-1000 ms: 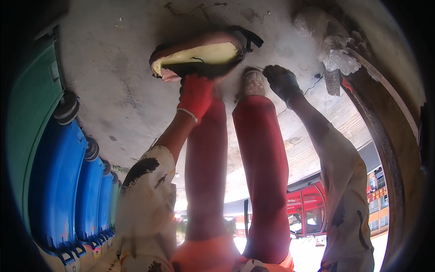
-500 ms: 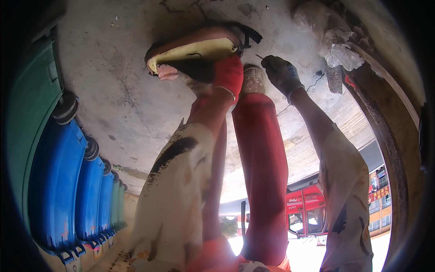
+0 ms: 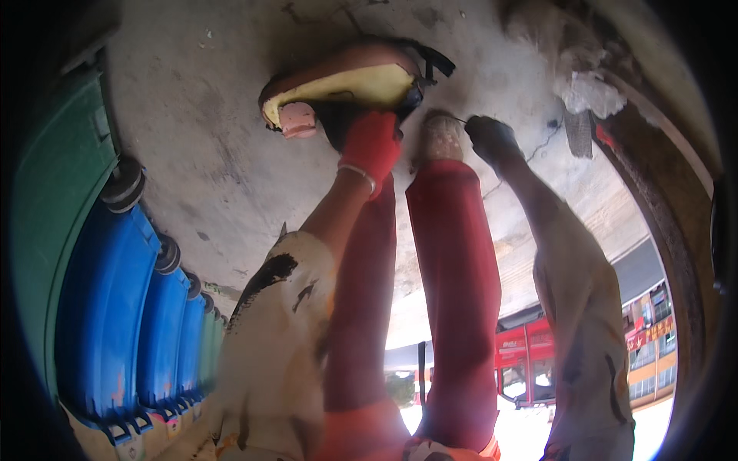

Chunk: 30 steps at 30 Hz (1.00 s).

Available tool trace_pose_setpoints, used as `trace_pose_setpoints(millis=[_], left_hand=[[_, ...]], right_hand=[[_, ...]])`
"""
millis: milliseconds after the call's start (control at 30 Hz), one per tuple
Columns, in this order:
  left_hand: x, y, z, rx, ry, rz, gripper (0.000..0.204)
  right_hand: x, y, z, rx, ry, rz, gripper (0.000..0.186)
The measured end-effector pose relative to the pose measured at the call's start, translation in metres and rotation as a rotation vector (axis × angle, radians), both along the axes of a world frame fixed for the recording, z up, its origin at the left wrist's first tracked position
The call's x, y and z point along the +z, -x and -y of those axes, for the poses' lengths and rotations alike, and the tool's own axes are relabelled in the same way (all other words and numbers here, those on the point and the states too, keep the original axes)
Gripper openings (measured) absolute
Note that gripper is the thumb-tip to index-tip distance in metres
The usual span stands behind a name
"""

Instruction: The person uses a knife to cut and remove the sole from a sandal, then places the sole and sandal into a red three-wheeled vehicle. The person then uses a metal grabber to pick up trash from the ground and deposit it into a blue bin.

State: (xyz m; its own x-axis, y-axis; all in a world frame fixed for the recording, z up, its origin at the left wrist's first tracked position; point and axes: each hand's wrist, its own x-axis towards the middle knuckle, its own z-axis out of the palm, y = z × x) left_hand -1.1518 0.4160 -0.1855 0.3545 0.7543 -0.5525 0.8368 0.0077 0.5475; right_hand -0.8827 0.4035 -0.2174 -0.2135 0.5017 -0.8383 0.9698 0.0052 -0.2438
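Observation:
A torn brown seat-like pad [image 3: 338, 69] with exposed yellow foam, a black underside and a pink piece at its left lies on the concrete above my feet. My left hand [image 3: 371, 146], in a red glove, has its fingers closed on the pad's black lower part. My right hand [image 3: 492, 142], in a dark grey glove, is closed on a thin wire-like tool [image 3: 460, 120] to the right of the pad, beside my right shoe [image 3: 438, 138]. My left shoe is mostly hidden behind the pad and hand.
Blue bins [image 3: 96, 307] and green bins [image 3: 34, 230] with wheels line the left side. At the right are crumpled clear plastic [image 3: 584, 92], a rough block [image 3: 578, 134] and a dark wooden edge [image 3: 653, 215]. A red vehicle [image 3: 519, 361] shows behind my legs.
My left hand moved right along the pad, then slightly back and down. My right hand shifted a little rightward and down in the latest frame. The pad sits slightly further right.

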Motion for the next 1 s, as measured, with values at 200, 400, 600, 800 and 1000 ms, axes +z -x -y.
trace_pose_setpoints(millis=[200,400,600,800,1000], left_hand=[[0.014,0.004,0.000,0.056,0.043,-0.049,0.023],[0.020,0.027,0.005,0.079,0.069,0.022,0.035],[0.004,-0.024,0.003,0.289,-0.049,-0.045,0.036],[0.007,-0.050,-0.045,0.100,0.131,-0.245,0.031],[-0.017,-0.030,-0.002,-0.330,-0.094,-0.256,0.026]], right_hand=[[0.012,0.057,-0.040,-0.121,-0.341,-0.480,0.022],[0.006,0.040,-0.019,0.129,-0.027,-0.043,0.017],[0.030,-0.022,0.023,-0.193,-0.106,-0.136,0.014],[0.034,-0.003,-0.002,-0.408,-0.216,-0.253,0.017],[0.037,0.017,-0.031,-0.399,-0.198,-0.346,0.022]])
